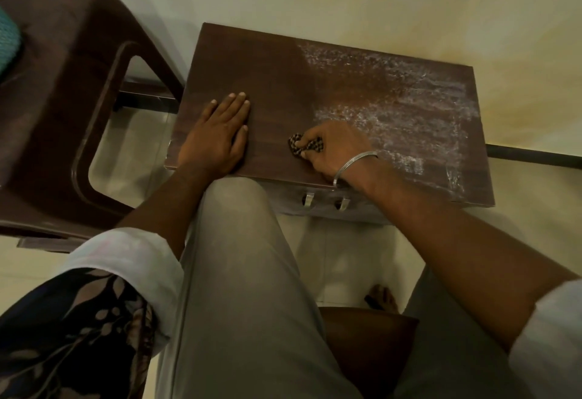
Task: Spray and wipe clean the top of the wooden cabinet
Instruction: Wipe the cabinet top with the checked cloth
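Observation:
The dark wooden cabinet top (pixel 277 74) stands against the wall in front of me. Its left half looks plain and dark; its right half carries a whitish, speckled film (pixel 393 99) of spray or dust. My left hand (pixel 217 134) lies flat on the left front part of the top, fingers straight. My right hand (pixel 333 146) grips a bunched checkered cloth (pixel 304 145) and presses it onto the wood at the film's near left edge. A metal bangle sits on that wrist. No spray bottle is in view.
A brown plastic chair (pixel 63 90) stands close to the cabinet's left side. Two metal handles (pixel 324 203) show on the cabinet front below the top. My knee in grey trousers (pixel 239 241) reaches the front edge. A light tiled floor lies below.

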